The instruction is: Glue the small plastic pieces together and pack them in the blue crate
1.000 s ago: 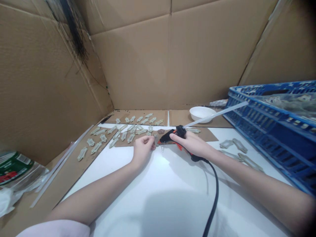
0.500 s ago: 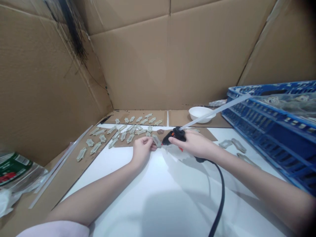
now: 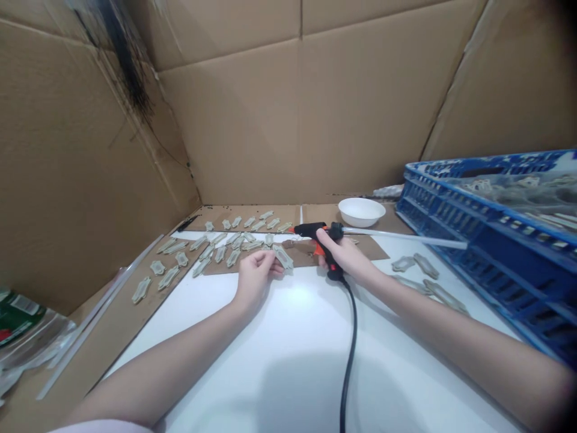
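Between the thumb and fingers of my left hand (image 3: 256,273) is a small pale frame-shaped piece (image 3: 283,257), held just above the white surface. My right hand (image 3: 345,252) is wrapped round the handle of a black and orange glue gun (image 3: 313,230). Its tip points left, above and slightly right of the held piece, without touching it. A long translucent glue stick (image 3: 406,238) sticks out of its back toward the right. Similar pale pieces (image 3: 168,277) lie on cardboard to the left and behind my left hand.
A white bowl (image 3: 361,211) stands behind the glue gun. On the right is a blue crate (image 3: 455,207) with bagged pieces, and loose pieces (image 3: 425,265) lie beside it. The black cord (image 3: 348,361) runs toward me. Cardboard walls (image 3: 252,120) enclose the back and left.
My right hand has turned the glue gun upright and lifted its tip away from the held piece; the glue stick has swung down to nearly level. The view has shifted slightly.
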A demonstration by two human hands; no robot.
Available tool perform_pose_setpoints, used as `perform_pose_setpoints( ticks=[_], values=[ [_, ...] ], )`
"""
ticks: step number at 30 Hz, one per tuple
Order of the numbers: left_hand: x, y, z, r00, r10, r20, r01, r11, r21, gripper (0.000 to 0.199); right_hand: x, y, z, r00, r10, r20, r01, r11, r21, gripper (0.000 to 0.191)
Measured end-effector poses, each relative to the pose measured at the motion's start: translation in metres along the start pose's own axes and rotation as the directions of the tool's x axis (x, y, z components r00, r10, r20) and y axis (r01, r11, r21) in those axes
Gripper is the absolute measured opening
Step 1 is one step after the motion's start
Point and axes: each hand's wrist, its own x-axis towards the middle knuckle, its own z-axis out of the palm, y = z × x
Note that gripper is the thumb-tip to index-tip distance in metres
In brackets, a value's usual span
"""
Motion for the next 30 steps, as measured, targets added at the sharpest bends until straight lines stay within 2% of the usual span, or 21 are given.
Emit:
perform_pose_setpoints(
  ticks=[3,5,9,13,18,19,21,24,30],
  values=[
    [-0.003,0.004,0.002,0.999,-0.006,0.044,0.007,1.000,-0.019,0.026,0.001,0.005,0.005,0.997,-0.048,0.056,0.037,0.983,0.182,0.045],
    [-0.004,0.005,0.003,0.996,-0.018,0.082,0.021,0.999,-0.027,0.026,0.000,0.007,0.008,0.989,-0.110,0.094,0.086,0.970,0.227,0.037],
    [-0.005,0.005,0.004,0.989,-0.035,0.147,0.039,0.999,-0.026,0.026,-0.005,0.005,0.014,0.971,-0.182,0.153,0.154,0.972,0.180,0.030],
    [-0.007,0.005,0.005,0.977,-0.072,0.201,0.078,0.997,-0.023,0.026,-0.008,0.005,0.019,0.974,-0.180,0.138,0.168,0.981,0.095,0.029],
    [-0.009,0.003,0.006,0.959,-0.088,0.270,0.091,0.996,0.001,0.026,-0.006,0.009,0.022,0.972,-0.196,0.130,0.180,0.976,0.125,0.033],
    [-0.009,0.003,0.006,0.966,-0.073,0.249,0.076,0.997,-0.002,0.026,-0.005,0.009,0.023,0.973,-0.195,0.123,0.179,0.975,0.128,0.032],
    [-0.009,0.004,0.005,0.990,-0.013,0.142,0.017,1.000,-0.025,0.024,-0.005,0.009,0.023,0.975,-0.198,0.106,0.182,0.973,0.138,0.031],
    [-0.008,0.005,0.002,0.997,0.081,-0.022,-0.082,0.995,-0.055,0.009,-0.005,0.009,0.022,0.977,-0.196,0.082,0.183,0.973,0.144,0.028],
    [-0.008,0.005,-0.001,0.994,0.110,-0.030,-0.111,0.991,-0.071,0.006,-0.003,0.010,0.022,0.989,-0.146,0.037,0.141,0.984,0.112,0.026]
  ],
)
